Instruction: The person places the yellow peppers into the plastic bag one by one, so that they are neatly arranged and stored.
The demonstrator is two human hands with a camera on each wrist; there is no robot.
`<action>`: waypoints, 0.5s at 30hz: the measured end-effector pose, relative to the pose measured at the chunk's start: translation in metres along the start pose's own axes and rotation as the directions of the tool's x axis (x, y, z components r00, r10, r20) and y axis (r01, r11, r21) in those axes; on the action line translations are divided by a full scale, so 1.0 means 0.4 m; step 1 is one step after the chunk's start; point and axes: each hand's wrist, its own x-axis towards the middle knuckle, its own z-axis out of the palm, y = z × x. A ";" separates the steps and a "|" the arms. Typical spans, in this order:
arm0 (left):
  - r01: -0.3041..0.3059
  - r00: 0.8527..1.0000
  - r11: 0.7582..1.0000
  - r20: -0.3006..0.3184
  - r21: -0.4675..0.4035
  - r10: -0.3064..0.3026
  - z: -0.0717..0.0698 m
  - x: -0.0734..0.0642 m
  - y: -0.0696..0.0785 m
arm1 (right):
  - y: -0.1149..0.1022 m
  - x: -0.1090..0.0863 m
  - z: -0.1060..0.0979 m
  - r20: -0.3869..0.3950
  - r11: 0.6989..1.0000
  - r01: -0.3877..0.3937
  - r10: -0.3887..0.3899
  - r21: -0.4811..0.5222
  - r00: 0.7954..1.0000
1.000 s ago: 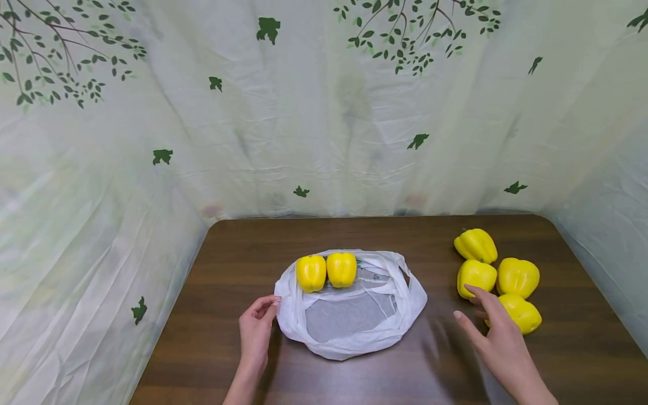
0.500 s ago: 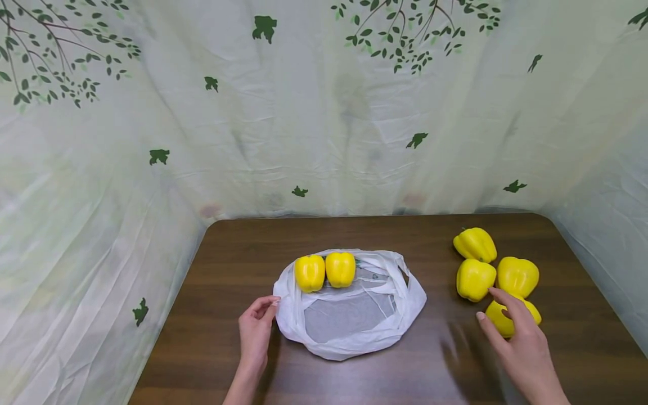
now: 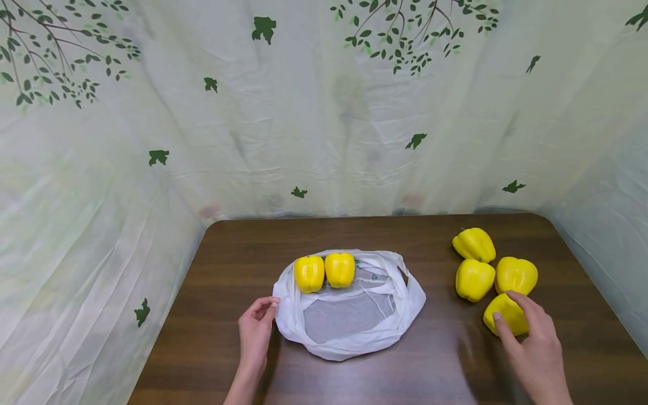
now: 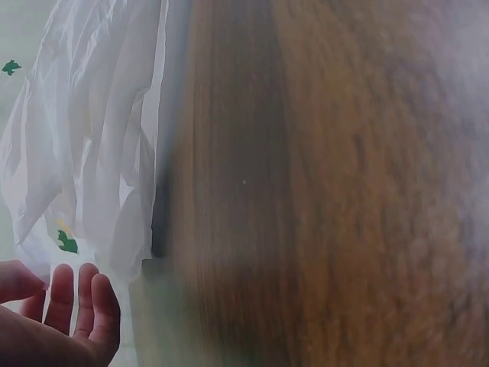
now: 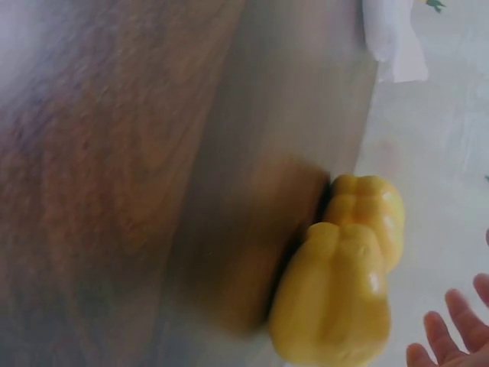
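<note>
A white plastic bag [image 3: 349, 350] lies with its mouth spread on the brown table, two yellow bell peppers, a left one [image 3: 309, 274] and a right one [image 3: 340, 270], at its back left. Thumb and forefinger of my left hand [image 3: 255, 332] pinch the bag's left edge; the left wrist view shows the bag [image 4: 92, 138] rising beyond those fingertips. My right hand [image 3: 538, 343] hovers over the nearest pepper [image 3: 498, 319] of a group at the right, partly covering it, thumb and fingers apart. In the right wrist view its fingers [image 5: 462, 317] are loosely extended beside a pepper [image 5: 332, 298].
Three more yellow peppers sit behind the nearest one: a back one [image 3: 473, 245], a middle one [image 3: 475, 280] and a right one [image 3: 516, 275]. The wooden table [image 3: 243, 242] meets a pale curtain [image 3: 324, 112] with leaf prints at its back and sides.
My right hand has moved right, from the table left of the pepper group to over the nearest pepper. The left hand and the bag have stayed in place.
</note>
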 end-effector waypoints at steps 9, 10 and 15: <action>-0.023 1.000 1.000 0.008 0.007 0.023 0.000 -0.001 0.000 | 0.041 0.003 -0.018 0.062 0.992 -0.113 0.116 -0.056 0.991; -0.024 1.000 1.000 0.008 0.014 0.024 0.000 0.000 0.001 | 0.044 0.005 -0.020 0.071 0.990 -0.125 0.129 -0.064 0.989; -0.019 1.000 0.999 0.012 0.033 0.018 -0.001 0.002 0.002 | 0.059 0.015 -0.030 0.142 0.973 -0.210 0.222 -0.098 0.965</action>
